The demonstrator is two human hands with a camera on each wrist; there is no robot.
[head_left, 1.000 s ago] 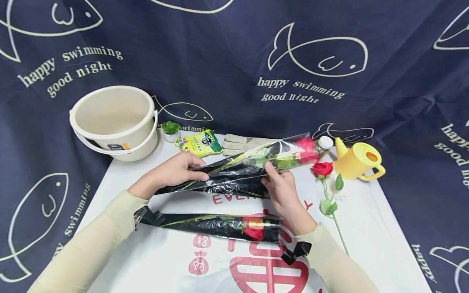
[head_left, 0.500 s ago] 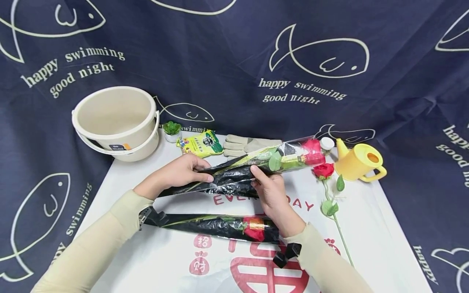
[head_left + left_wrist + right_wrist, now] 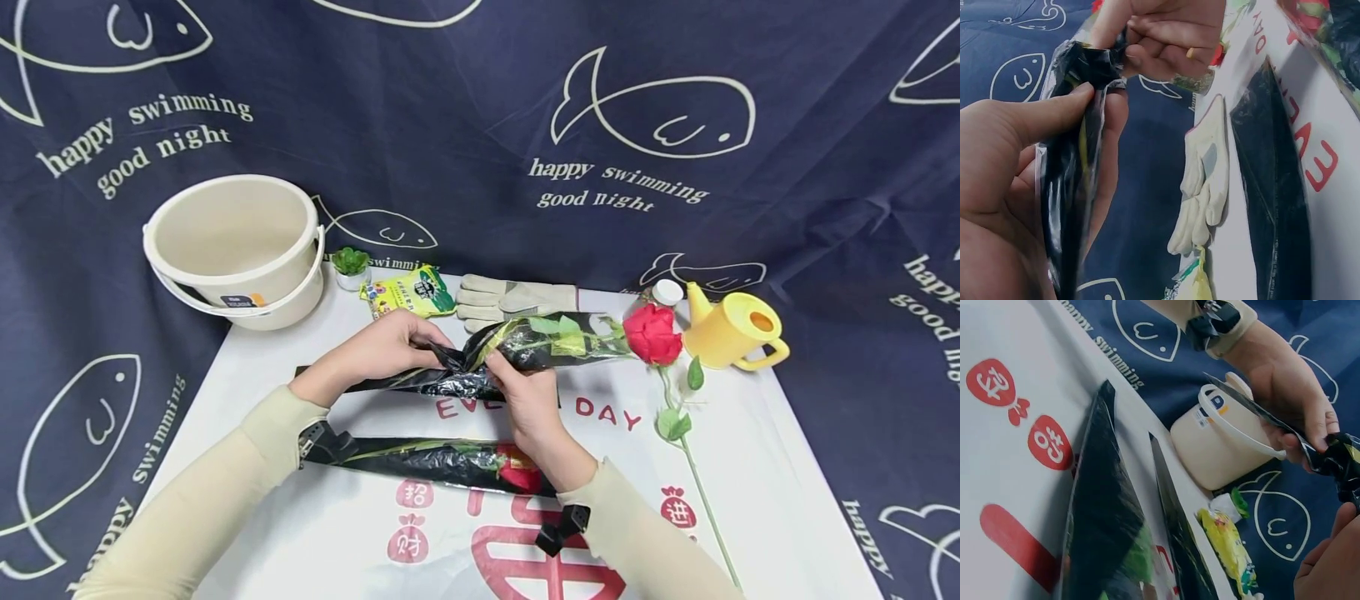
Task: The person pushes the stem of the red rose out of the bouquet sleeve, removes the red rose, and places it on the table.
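Observation:
Both hands hold a wrapped rose across the table in the head view. My left hand [image 3: 382, 346] pinches the narrow end of its black-and-clear sleeve [image 3: 532, 343]. Close by, my right hand [image 3: 536, 412] pinches the sleeve nearer the middle, where the film is bunched and twisted. The red bloom [image 3: 651, 335] shows bare beyond the clear film at the right. In the left wrist view the left thumb presses on the black sleeve [image 3: 1063, 206]. Beneath the hands lies another black sleeve [image 3: 450, 385], partly hidden. A wrapped rose [image 3: 442, 462] lies nearer, its bloom partly behind the right wrist.
An unwrapped rose stem [image 3: 697, 475] lies at the right, its bloom hidden behind the held one. Along the back stand a cream bucket [image 3: 232, 242], a small potted plant [image 3: 350, 265], a yellow packet [image 3: 408, 293], work gloves [image 3: 517, 298], a white-capped jar [image 3: 666, 293] and a yellow watering can [image 3: 735, 329].
My right hand has slid left along the sleeve, toward the left hand. The film has bunched between them, and the bloom, earlier inside the clear film, now shows outside it.

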